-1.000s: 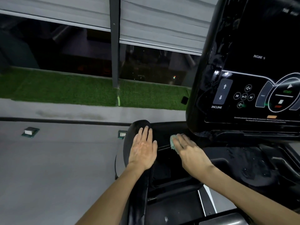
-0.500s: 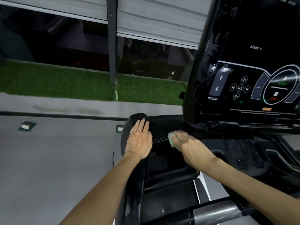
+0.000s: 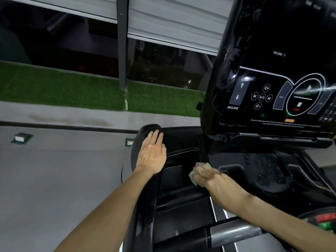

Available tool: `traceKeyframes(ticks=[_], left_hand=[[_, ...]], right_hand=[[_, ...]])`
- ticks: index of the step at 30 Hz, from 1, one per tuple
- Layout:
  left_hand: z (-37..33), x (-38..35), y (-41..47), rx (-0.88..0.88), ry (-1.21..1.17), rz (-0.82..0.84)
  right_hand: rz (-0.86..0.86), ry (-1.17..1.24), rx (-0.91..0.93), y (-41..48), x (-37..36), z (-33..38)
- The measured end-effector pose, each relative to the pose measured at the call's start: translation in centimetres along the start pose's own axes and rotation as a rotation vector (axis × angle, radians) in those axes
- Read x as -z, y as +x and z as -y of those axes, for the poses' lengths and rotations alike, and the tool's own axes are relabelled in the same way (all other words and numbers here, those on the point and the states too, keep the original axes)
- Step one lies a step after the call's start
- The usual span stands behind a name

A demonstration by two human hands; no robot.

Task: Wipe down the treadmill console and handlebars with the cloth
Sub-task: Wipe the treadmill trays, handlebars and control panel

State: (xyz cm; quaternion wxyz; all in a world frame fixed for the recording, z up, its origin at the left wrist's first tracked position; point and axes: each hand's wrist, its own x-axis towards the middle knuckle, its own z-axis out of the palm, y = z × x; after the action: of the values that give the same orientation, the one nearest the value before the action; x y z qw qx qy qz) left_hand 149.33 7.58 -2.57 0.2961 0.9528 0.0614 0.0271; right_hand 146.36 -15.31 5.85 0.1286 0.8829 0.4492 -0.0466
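The black treadmill console [image 3: 272,70] fills the upper right, its touch panel showing INCLINE arrows and media buttons. My left hand [image 3: 151,157] lies flat, fingers together, on the top of the black left handlebar [image 3: 143,206]. My right hand [image 3: 216,180] presses a small pale green cloth [image 3: 193,176] onto the black tray surface below the console, beside a recessed pocket [image 3: 174,171]. The hand is motion-blurred and covers most of the cloth.
A grey and black front crossbar [image 3: 227,231] runs along the bottom. Red and green controls [image 3: 325,221] sit at the lower right. Grey floor with two floor sockets [image 3: 21,138] lies left; artificial grass [image 3: 72,91] and dark windows are beyond.
My right hand has slid the cloth back toward me and slightly right, from under the console's lower edge to the tray beside the pocket. My left hand stays on the handlebar.
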Motion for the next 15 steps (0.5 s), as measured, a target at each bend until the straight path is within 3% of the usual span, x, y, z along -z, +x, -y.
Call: traceKeyframes(ticks=[7, 15], left_hand=[[-0.1, -0.1, 0.0, 0.000, 0.000, -0.001], [-0.1, -0.1, 0.2, 0.004, -0.008, 0.007]], right_hand=[[0.122, 0.154, -0.072, 0.2, 0.5, 1.2], [0.161, 0.361, 0.137, 3.4, -0.5, 5.2]])
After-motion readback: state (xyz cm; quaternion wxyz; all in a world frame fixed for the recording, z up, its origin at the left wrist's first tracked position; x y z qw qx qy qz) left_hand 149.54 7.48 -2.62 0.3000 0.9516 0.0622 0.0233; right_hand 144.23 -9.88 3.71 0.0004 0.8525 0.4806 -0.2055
